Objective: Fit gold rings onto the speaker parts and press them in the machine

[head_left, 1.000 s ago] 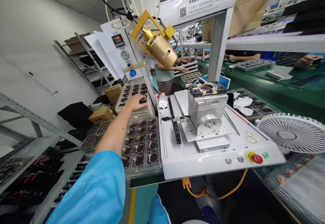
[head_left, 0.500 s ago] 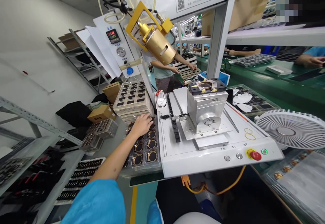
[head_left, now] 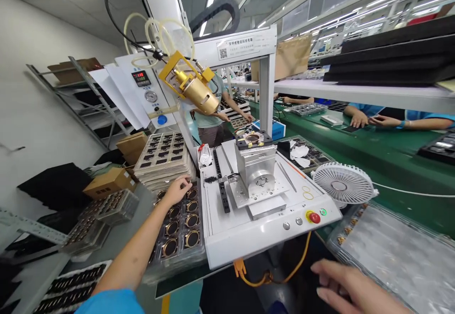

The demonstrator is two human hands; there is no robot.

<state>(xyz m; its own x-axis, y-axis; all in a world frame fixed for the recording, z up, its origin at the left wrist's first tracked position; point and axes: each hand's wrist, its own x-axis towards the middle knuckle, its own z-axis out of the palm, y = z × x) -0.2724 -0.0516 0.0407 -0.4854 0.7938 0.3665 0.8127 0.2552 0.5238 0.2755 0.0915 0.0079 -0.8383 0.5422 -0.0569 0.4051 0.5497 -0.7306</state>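
My left hand (head_left: 177, 191) reaches over the far end of a clear tray (head_left: 179, 261) of round black parts with gold rims, like watch cases (head_left: 192, 220). Its fingers are curled together at the far row, and what is between them is hidden. At the lower right, my right hand (head_left: 355, 285) hangs in front of the bench with its fingers apart and nothing in them. It is nearest to another clear tray (head_left: 401, 257) under a translucent sheet. Between the hands stands a white bench machine (head_left: 245, 245) with a metal fixture (head_left: 256, 169) holding a gold ring.
A gold cylinder head (head_left: 201, 95) hangs tilted above the machine. Stacked pale trays (head_left: 159, 157) stand behind the left hand. A white fan (head_left: 341, 183), a red stop button (head_left: 314, 217) and tweezers (head_left: 287, 177) are on the right. Co-workers' hands (head_left: 359, 117) are across the green bench.
My left hand went from the pale tray stack down onto the watch-case tray, then to its far end. My right hand has come into view. The view has shifted toward the right.
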